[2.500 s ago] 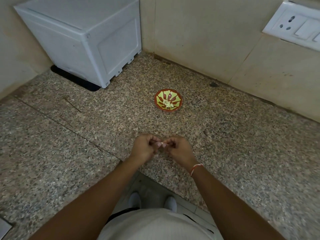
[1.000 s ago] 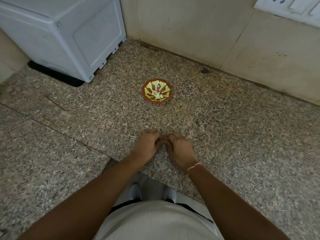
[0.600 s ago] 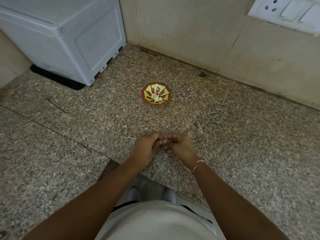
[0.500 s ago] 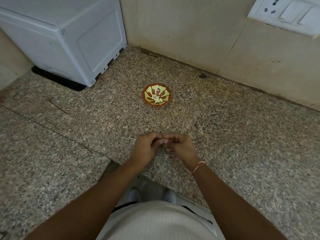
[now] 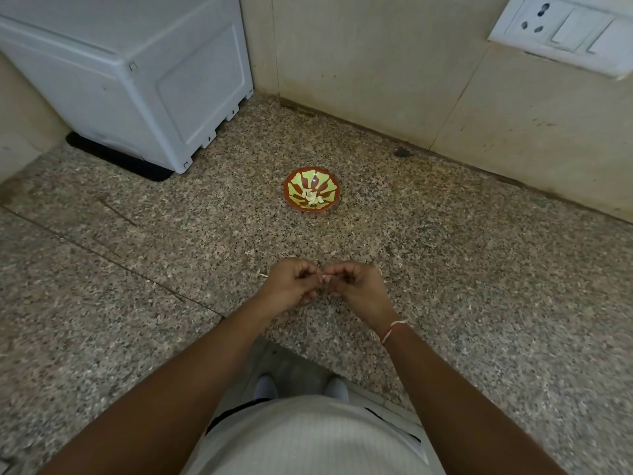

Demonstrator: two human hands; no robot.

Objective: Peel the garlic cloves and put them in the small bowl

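A small red bowl with a yellow-green pattern stands on the granite counter, and several pale peeled garlic cloves lie in its middle. Nearer to me, above the counter's front part, my left hand and my right hand meet fingertip to fingertip. Both have curled fingers and pinch one small pale garlic clove between them. The fingers hide most of the clove. A thin pale scrap of skin lies on the counter just left of my left hand.
A white plastic appliance stands on a black base at the back left. Tiled walls close the back, with a white socket and switch plate at the upper right. A dark spot sits at the wall's foot. The counter's front edge runs below my wrists.
The hands stay together on the clove, with only small finger shifts. The head camera has tilted, so the bowl and wall sit slightly differently in the frame.
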